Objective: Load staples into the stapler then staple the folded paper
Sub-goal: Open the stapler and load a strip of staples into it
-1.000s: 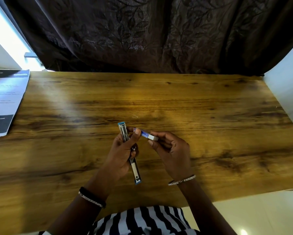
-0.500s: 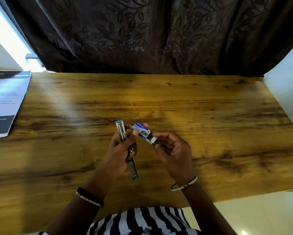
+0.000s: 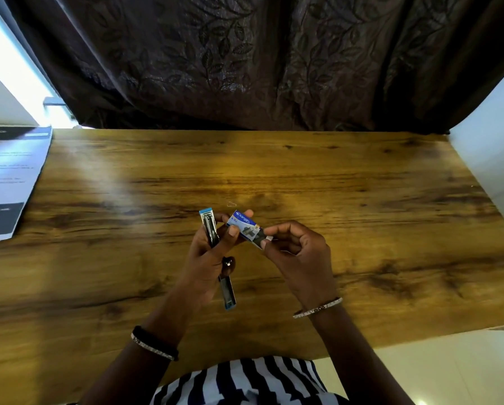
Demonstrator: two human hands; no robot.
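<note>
Opened stapler in one hand, staple box shared between both, over the wooden worktop (image 3: 361,200).

The left hand (image 3: 207,258) grips the slim blue-tipped metal stapler (image 3: 209,229), swung open, and pinches one end of the small blue cardboard staple box (image 3: 244,226); the right hand (image 3: 300,255) pinches its other end. The box looks light and crushable, best held by its edges; the staple strips likely snap easily. The printed folded paper (image 3: 11,171) lies far left.

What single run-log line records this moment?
stage: loading staples | left hand: holds opened stapler | right hand: at staple box end | paper: table far left
</note>
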